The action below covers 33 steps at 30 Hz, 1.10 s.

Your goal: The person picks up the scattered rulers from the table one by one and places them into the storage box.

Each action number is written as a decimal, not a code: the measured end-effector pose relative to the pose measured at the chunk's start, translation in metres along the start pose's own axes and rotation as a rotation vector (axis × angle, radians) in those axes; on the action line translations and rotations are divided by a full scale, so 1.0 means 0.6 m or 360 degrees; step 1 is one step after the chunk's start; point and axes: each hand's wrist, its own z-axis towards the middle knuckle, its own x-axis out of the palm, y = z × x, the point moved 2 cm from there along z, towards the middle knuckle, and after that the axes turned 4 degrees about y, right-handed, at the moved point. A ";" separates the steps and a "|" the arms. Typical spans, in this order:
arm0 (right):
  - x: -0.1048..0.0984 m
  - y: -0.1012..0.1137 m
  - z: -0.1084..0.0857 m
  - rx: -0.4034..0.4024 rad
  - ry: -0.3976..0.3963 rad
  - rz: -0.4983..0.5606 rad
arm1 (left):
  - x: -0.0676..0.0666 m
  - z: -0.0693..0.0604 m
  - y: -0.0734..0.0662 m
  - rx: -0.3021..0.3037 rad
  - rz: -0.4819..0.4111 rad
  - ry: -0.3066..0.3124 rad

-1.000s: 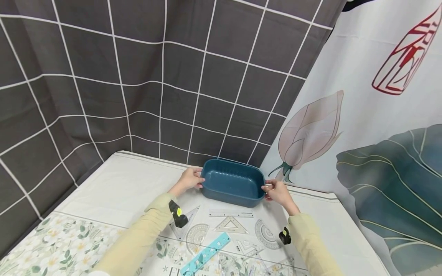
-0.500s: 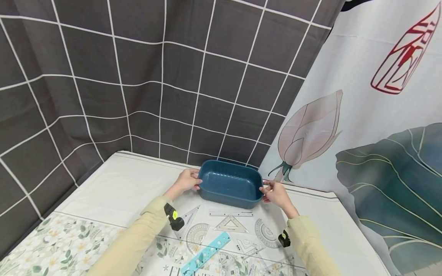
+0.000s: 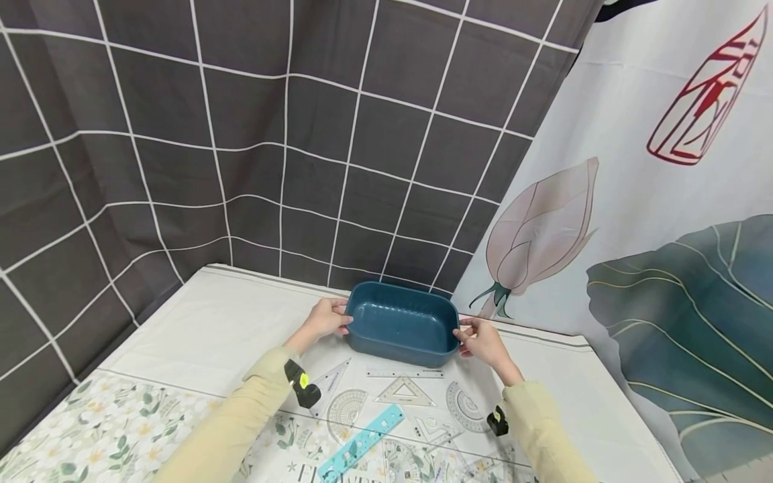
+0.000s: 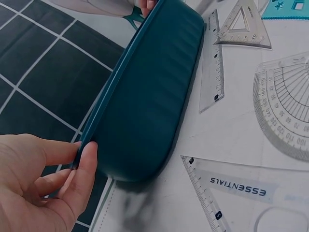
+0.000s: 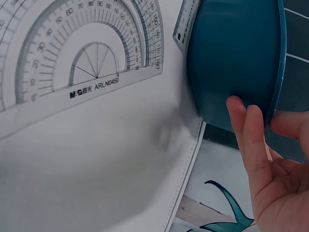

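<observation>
A dark teal plastic basin (image 3: 401, 322), rectangular with rounded corners, stands at the back of the table with nothing in it. My left hand (image 3: 324, 318) pinches the rim at its left end, thumb and fingers on either side, as the left wrist view shows too. At the opposite end my right hand (image 3: 484, 342) pinches the rim between thumb and fingers; the right wrist view shows fingertips (image 5: 254, 113) against the outer wall. In front of the basin lie a clear ruler (image 3: 404, 372), a triangle set square (image 3: 406, 392) and a protractor (image 3: 466, 407).
Nearer me lie a turquoise ruler (image 3: 361, 443), another protractor (image 3: 347, 414), a set square (image 4: 241, 188) marked ESSENTIALS and several more clear drawing tools. Behind the table (image 3: 241, 302) hangs a dark grid-patterned curtain (image 3: 314, 168); a floral-printed white cloth (image 3: 604, 201) hangs to the right.
Both hands have shifted the basin slightly to the left and toward me, mostly in the first half second. Their grip on its ends stays the same. The drawing tools have not moved.
</observation>
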 end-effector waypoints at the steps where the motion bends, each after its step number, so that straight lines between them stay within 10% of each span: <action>1: 0.000 0.000 0.000 -0.0003 0.0001 -0.0002 | 0.000 -0.001 0.000 0.0001 -0.0003 0.0000; 33: -0.032 -0.005 -0.048 0.0069 -0.0022 -0.0108 | -0.001 0.003 0.013 -0.0055 -0.0193 0.0032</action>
